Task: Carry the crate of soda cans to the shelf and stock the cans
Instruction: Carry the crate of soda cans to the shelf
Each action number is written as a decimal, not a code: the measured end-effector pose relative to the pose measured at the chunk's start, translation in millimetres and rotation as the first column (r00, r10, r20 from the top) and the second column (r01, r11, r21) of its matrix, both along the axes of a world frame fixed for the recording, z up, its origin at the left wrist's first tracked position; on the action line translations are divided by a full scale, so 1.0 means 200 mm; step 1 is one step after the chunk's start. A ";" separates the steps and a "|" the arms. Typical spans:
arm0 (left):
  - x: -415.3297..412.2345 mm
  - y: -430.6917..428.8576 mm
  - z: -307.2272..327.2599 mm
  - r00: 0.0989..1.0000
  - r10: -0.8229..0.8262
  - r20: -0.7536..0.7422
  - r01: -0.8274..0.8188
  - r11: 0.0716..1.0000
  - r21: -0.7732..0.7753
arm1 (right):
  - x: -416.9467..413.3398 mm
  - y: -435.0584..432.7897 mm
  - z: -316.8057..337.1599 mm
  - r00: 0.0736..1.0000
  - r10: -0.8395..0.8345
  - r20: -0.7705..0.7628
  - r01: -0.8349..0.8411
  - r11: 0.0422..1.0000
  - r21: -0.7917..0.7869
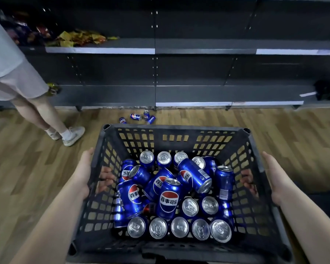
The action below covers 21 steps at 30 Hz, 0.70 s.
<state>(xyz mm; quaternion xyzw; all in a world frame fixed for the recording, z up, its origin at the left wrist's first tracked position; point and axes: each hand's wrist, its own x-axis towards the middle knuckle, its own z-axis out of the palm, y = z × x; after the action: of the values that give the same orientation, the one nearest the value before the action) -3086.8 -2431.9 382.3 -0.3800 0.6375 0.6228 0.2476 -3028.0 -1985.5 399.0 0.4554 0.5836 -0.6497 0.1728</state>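
Crate [175, 128] — between both hands [86, 172] [272, 174]

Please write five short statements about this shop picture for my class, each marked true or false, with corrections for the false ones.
1. The left hand and the right hand hold the crate of cans by its side walls. True.
2. Every one of those cans stands upright. False: several lie tilted on top of the upright ones.
3. Some loose cans lie on the floor near the shelf. True.
4. The crate rests on the bottom shelf. False: it is in the hands, short of the shelf.
5. Someone else stands on the right. False: the other person stands at the left.
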 end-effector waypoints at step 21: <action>-2.17 0.62 -0.16 0.994 -0.107 0.032 0.108 0.994 -0.029 | -2.01 0.57 -0.11 0.987 -0.161 0.009 0.161 0.987 0.022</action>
<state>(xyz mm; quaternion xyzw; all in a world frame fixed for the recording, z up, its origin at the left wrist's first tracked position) -3520.0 -2307.5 349.6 -0.3584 0.6625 0.5930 0.2845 -3429.2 -1871.9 376.8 0.5066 0.5509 -0.6526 0.1181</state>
